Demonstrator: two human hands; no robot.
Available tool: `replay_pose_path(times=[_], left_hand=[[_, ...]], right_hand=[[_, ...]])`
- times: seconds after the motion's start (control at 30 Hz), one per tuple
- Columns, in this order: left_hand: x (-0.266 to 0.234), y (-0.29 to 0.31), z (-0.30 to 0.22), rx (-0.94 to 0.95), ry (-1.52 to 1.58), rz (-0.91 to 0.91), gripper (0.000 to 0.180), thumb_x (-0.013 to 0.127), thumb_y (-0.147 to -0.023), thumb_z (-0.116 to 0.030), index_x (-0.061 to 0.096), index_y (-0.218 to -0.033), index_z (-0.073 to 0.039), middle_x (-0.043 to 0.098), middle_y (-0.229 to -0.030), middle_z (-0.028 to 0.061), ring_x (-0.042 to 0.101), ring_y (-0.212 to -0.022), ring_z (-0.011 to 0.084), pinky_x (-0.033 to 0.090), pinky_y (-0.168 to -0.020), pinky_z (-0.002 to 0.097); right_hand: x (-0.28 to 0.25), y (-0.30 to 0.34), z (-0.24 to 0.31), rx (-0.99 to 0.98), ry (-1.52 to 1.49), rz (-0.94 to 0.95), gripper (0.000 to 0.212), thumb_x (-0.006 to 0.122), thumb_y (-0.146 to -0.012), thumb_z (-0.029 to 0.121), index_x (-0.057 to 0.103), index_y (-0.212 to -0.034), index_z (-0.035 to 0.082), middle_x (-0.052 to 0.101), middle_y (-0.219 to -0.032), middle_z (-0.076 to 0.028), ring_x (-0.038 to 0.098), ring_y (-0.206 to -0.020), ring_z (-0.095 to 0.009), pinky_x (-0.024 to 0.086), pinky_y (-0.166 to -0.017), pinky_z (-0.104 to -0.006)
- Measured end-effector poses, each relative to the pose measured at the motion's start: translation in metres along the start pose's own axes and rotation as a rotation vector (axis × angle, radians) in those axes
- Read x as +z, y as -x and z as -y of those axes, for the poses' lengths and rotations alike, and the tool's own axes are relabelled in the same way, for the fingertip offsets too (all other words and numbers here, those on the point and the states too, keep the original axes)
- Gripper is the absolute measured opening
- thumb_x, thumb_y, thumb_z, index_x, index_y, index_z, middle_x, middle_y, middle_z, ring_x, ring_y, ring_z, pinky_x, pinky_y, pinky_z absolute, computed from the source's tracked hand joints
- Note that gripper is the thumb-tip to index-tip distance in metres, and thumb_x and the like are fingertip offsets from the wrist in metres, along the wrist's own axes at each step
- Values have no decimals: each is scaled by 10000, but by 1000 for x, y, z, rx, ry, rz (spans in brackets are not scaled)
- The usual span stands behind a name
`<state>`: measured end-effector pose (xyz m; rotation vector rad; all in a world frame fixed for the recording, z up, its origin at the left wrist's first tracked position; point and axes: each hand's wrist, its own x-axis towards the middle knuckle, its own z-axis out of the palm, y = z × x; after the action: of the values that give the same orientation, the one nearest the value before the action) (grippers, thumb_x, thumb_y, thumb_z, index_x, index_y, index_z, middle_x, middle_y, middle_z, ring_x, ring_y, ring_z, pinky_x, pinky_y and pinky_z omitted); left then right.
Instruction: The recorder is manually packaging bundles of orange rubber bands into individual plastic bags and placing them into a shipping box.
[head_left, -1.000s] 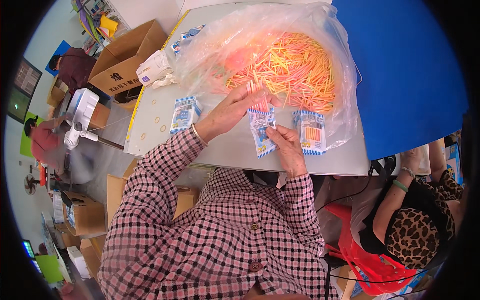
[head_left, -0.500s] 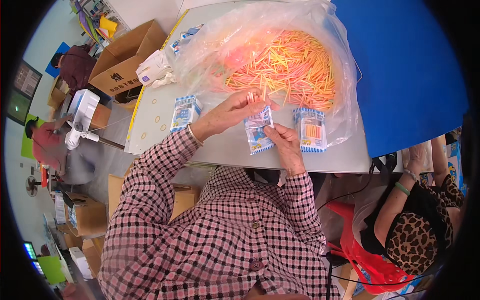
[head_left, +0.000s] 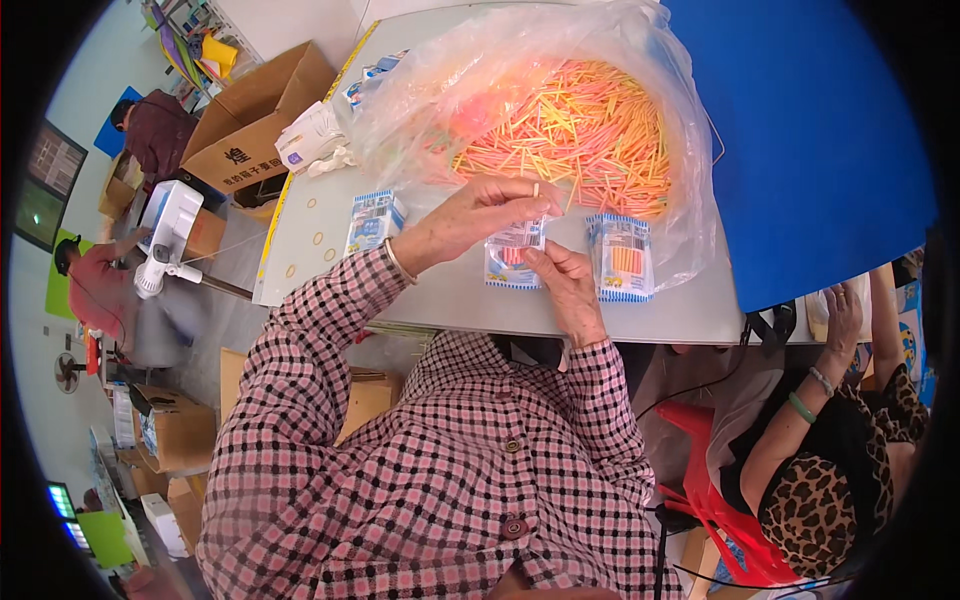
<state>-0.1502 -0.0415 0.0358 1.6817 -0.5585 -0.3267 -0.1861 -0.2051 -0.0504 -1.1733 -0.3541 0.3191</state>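
Observation:
My right hand [head_left: 566, 283] is closed on a small clear packet [head_left: 510, 266] with blue-and-white striped ends, held by its side. Pinkish sticks show through the packet's window. My left hand [head_left: 482, 217] is closed at the packet's top, its fingers partly covering the opening. A pale stick end [head_left: 536, 188] sticks out above its fingertips. Just beyond my hands lies a heap of thin pink, yellow and orange sticks [head_left: 600, 130] in a large clear plastic bag [head_left: 690, 120]. A filled packet [head_left: 624, 258] lies right of my right hand.
More packets [head_left: 372, 222] lie stacked left of my left wrist. A tissue pack [head_left: 312, 138] stands by the table's left edge, beside a cardboard box [head_left: 250, 120]. A blue board [head_left: 810, 140] covers the right side. A co-worker's arm [head_left: 800, 410] is at the lower right.
The pink sticks that stood above my left fingers have gone down into the packet and show in its window. The packet's bottom end has moved up.

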Motion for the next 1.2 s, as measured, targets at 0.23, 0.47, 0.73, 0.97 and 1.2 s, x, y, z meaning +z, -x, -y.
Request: replay_pose_path(times=[0.23, 0.47, 0.73, 0.97, 1.2], left_hand=[[-11, -16, -20, -45, 106, -49, 295, 513, -920, -212, 593, -1106, 3, 591, -1095, 50, 530, -990, 101, 423, -881, 266], [-32, -35, -12, 74, -342, -273, 328, 538, -904, -253, 592, -1109, -2, 586, -1044, 40, 493, -1043, 107, 402, -901, 269], [-20, -5, 13, -164, -80, 75, 334, 604, -860, -182, 567, -1142, -7, 595, -1009, 30, 539, -953, 101, 438, -830, 252], [-19, -5, 10, -86, -378, 106, 291, 641, -829, -148, 577, -1088, -33, 590, -955, 18, 549, -887, 95, 446, -780, 240], [-20, -3, 21, 50, -470, 133, 335, 644, -824, -168, 535, -1113, -40, 572, -993, 53, 549, -915, 137, 446, -797, 275]], right_hand=[[3, 0, 4, -20, -43, -65, 267, 569, -904, 164, 612, -1101, -11, 637, -951, 2, 531, -836, -45, 424, -788, -190], [0, -3, 5, -20, -191, -164, 234, 564, -911, 182, 632, -1049, 6, 628, -909, 22, 515, -805, -30, 414, -756, -180], [5, -3, 7, -57, -88, -192, 278, 558, -913, 220, 616, -1060, -9, 610, -891, 21, 500, -788, -27, 412, -723, -177], [-1, -2, 1, 10, 58, -141, 267, 572, -902, 204, 612, -1040, -22, 609, -854, 13, 506, -757, -33, 414, -692, -180], [4, 0, 2, 40, 89, -118, 243, 581, -895, 193, 618, -1001, -23, 615, -836, 7, 508, -730, -34, 412, -648, -184]])
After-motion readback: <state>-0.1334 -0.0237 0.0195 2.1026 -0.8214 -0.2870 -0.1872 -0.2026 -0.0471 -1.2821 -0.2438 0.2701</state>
